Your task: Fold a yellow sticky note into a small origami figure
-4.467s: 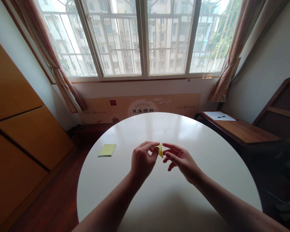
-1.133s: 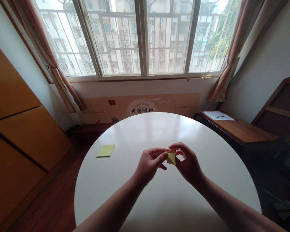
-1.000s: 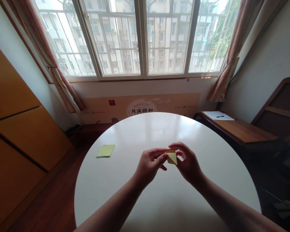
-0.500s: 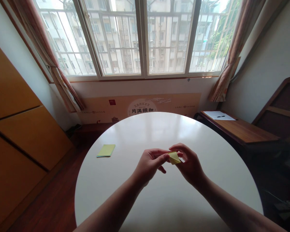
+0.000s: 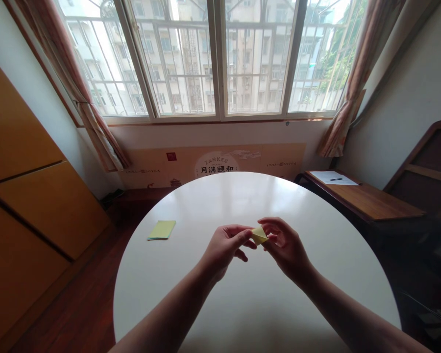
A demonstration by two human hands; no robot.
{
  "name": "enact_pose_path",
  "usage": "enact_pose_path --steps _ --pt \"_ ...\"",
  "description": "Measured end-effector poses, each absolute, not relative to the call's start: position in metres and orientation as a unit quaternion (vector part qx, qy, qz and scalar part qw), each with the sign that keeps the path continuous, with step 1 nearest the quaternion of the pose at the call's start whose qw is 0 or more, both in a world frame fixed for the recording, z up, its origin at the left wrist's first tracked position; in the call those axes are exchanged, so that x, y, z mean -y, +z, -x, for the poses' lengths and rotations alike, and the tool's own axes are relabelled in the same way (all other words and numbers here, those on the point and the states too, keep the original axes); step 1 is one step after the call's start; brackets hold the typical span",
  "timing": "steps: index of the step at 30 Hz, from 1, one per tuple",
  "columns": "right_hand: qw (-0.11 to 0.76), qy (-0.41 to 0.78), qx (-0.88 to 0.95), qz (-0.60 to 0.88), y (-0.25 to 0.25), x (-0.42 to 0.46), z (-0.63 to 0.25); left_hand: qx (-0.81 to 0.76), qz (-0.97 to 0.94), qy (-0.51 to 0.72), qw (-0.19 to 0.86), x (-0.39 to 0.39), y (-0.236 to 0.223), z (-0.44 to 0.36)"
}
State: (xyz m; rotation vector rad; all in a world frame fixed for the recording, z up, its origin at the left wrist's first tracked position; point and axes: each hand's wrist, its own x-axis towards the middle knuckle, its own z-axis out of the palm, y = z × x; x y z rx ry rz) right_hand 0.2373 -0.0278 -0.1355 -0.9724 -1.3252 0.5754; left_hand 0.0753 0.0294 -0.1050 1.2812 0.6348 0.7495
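Observation:
A small folded piece of yellow paper (image 5: 259, 236) is held up over the round white table (image 5: 220, 309). My left hand (image 5: 226, 247) pinches its left side between thumb and fingers. On the other side, my right hand (image 5: 284, 245) has its thumb against the paper's lower right edge, with its fingers curled behind and above. Diagonal crease lines show on the paper's face. Some of my right fingertips are hidden. To the left on the table lies a pad of yellow-green sticky notes (image 5: 162, 229) with a bluish lower edge.
On the right, a low wooden table (image 5: 378, 198) carries a white sheet (image 5: 334, 178) with a dark pen on it. A wooden cabinet (image 5: 22, 206) stands at the left. Beyond the table are a printed carton (image 5: 150, 171) and a window with tied curtains.
The folded paper has shifted slightly left and turned between my hands. My right fingers have loosened a little from its top edge. The sticky-note pad stays in place.

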Motion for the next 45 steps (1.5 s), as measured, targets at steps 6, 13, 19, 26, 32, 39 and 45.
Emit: enact_pose_path --steps 6,13,19,26,32,39,45 --pt "0.688 0.293 0.542 0.383 -0.133 0.027 -0.239 -0.297 -0.568 0.351 0.683 -0.033 -0.107 -0.074" --pt "0.655 0.308 0.56 0.404 -0.132 0.029 -0.239 -0.313 -0.567 0.375 0.662 -0.035 -0.108 -0.075" --pt "0.646 0.321 0.55 0.421 -0.132 0.026 -0.239 -0.324 -0.582 0.389 0.636 -0.036 -0.11 -0.075" --pt "0.635 0.343 0.553 0.417 -0.135 0.024 -0.238 -0.315 -0.594 0.384 0.633 -0.037 -0.112 -0.075" --pt "0.628 0.379 0.535 0.419 -0.139 0.022 -0.237 -0.303 -0.626 0.398 0.598 -0.038 -0.114 -0.076" --pt "0.624 0.425 0.512 0.409 -0.139 0.022 -0.237 -0.277 -0.627 0.415 0.599 -0.039 -0.117 -0.076" --pt "0.627 0.437 0.502 0.404 -0.14 0.022 -0.237 -0.3 -0.626 0.399 0.599 -0.036 -0.112 -0.077"
